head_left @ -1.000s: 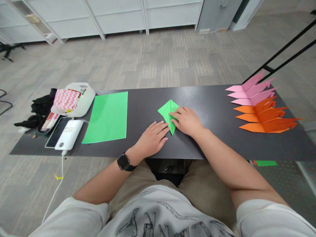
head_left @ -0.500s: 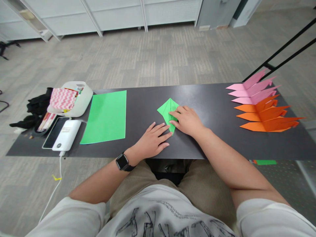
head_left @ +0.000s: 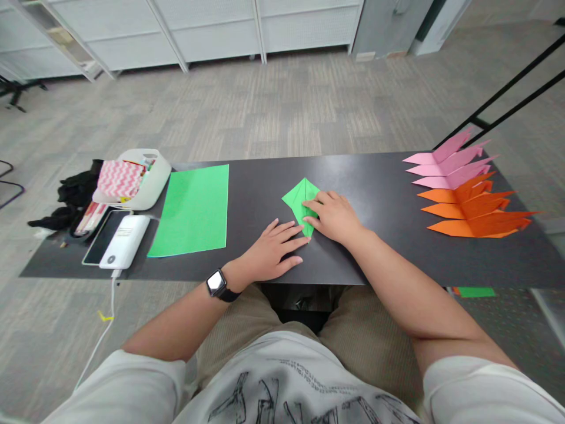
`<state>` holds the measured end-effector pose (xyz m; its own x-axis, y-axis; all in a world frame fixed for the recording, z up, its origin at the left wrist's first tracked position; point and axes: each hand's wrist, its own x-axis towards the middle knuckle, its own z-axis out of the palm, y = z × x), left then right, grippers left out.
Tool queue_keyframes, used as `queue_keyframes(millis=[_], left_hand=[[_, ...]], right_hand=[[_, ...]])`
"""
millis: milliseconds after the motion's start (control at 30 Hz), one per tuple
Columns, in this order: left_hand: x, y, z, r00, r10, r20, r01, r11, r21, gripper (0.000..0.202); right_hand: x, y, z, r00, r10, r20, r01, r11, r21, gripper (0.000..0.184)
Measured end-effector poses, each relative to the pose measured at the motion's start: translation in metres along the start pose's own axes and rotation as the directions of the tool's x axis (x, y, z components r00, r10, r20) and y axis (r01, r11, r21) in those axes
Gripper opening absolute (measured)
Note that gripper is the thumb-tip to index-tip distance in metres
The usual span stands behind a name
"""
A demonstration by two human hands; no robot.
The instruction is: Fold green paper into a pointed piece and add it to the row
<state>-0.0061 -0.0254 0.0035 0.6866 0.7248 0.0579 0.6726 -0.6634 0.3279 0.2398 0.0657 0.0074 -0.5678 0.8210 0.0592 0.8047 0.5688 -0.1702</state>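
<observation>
Green folded paper [head_left: 299, 195] lies flat on the dark table [head_left: 375, 256], right in front of you. Your left hand [head_left: 274, 252] is palm down with its fingers spread wide, two fingertips over the paper's lower point. Your right hand [head_left: 338, 219] rests at the paper's right side, thumb and forefinger slightly apart on it. Green sheet [head_left: 194, 209] lies to your left; orange folded papers [head_left: 477, 215] are at your right.

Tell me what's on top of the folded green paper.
The right hand lies over the right side of the folded green paper, the left hand partly over its lower end. What they cover can't be seen.
</observation>
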Motion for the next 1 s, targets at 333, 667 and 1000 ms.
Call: queue_keyframes(millis=[333, 667, 1000], left_hand=[[0.026, -0.028, -0.001, 0.986, -0.124, -0.112, 0.136, 0.986, 0.1, 0.038], [0.034, -0.026, -0.004, 0.982, -0.094, -0.163, 0.121, 0.979, 0.166, 0.034], [0.073, -0.045, -0.016, 0.983, 0.1, -0.153, -0.065, 0.974, 0.215, 0.028]], right_hand=[[0.001, 0.004, 0.005, 1.0, -0.012, -0.026, 0.012, 1.0, 0.013, 0.042], [0.004, 0.021, 0.011, 0.992, -0.089, -0.09, 0.099, 0.988, 0.117, 0.04], [0.007, 0.053, 0.011, 0.962, -0.222, -0.16, 0.266, 0.898, 0.35, 0.031]])
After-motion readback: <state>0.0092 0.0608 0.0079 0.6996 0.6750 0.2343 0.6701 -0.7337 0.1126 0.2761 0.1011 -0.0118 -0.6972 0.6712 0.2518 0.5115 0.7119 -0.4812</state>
